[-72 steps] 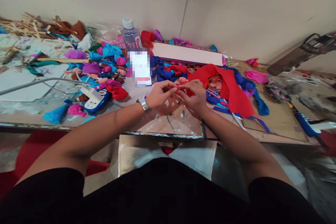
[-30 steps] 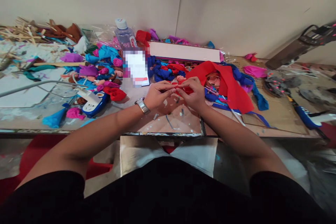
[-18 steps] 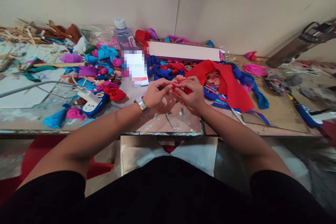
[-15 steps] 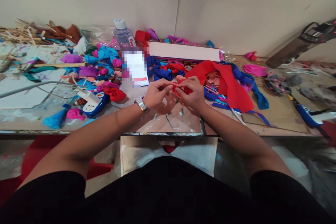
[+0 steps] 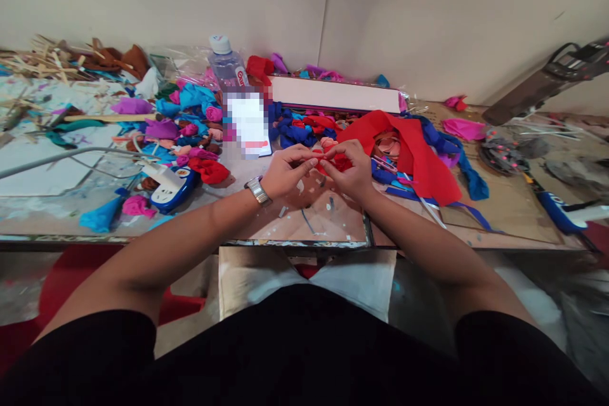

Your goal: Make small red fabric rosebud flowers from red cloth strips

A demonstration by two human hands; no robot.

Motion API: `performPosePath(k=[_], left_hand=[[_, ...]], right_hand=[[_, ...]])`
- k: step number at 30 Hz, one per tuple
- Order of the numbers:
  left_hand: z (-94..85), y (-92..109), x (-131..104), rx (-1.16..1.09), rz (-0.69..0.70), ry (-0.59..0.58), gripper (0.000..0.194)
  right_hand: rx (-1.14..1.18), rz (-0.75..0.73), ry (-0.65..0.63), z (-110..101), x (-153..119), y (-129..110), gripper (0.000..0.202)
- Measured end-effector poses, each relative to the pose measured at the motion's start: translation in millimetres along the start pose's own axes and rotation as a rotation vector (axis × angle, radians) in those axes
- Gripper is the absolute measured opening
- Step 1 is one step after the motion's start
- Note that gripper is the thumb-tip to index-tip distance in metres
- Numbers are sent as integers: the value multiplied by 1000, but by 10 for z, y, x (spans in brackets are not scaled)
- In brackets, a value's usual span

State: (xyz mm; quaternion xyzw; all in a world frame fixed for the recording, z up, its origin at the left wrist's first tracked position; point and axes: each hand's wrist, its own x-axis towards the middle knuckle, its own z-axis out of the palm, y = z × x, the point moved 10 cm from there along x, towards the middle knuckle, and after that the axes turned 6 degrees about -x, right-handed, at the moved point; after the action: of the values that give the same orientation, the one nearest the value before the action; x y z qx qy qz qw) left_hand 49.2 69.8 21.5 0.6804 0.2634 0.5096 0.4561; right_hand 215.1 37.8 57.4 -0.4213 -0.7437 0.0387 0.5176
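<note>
A small piece of red crepe material (image 5: 321,157) is pinched between both hands above the table's front part. My left hand (image 5: 290,172) holds its left side between thumb and fingers, with a metal watch on the wrist. My right hand (image 5: 349,171) grips the other side, fingertips close to those of my left hand. Just behind the fingers lies a pink rolled piece (image 5: 328,142). A long red strip (image 5: 431,165) curves over the pile to the right of my right hand. The fingers partly hide the held piece.
A phone (image 5: 247,120) and a bottle (image 5: 228,66) stand behind my left hand. Left are coloured crumpled pieces, a blue power strip (image 5: 174,189) and a grey cable (image 5: 85,153). A long white box (image 5: 333,94) lies at the back, a dark flask (image 5: 528,85) at right.
The fingers have shifted slightly on the red piece, which now looks narrower and tighter between them. The whole view has moved a little.
</note>
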Motion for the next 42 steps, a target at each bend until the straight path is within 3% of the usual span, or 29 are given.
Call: performPosePath(k=[5,11,20,27,35,42], left_hand=[[5,-39,2,-27,-23,-13,38],[17,-159,1,-106,-149,-2,45],[119,-228,-33,-186,-310,-38,58],[161,-182,-29,-218,-301,-76,58],[182,-183,-31,-206,-292,-106,44],[201,-228,-35,-254,-326,-112,29]], right_hand=[[-8,-79,-38,34,-5,-87,16],[-20,-132,21,6,-28,-95,13],[17,-99,27,-27,3,-125,14],[34,-116,32,-24,6,-144,9],[48,-45,-47,73,-4,-81,16],[108,-30,-26,55,-19,-71,18]])
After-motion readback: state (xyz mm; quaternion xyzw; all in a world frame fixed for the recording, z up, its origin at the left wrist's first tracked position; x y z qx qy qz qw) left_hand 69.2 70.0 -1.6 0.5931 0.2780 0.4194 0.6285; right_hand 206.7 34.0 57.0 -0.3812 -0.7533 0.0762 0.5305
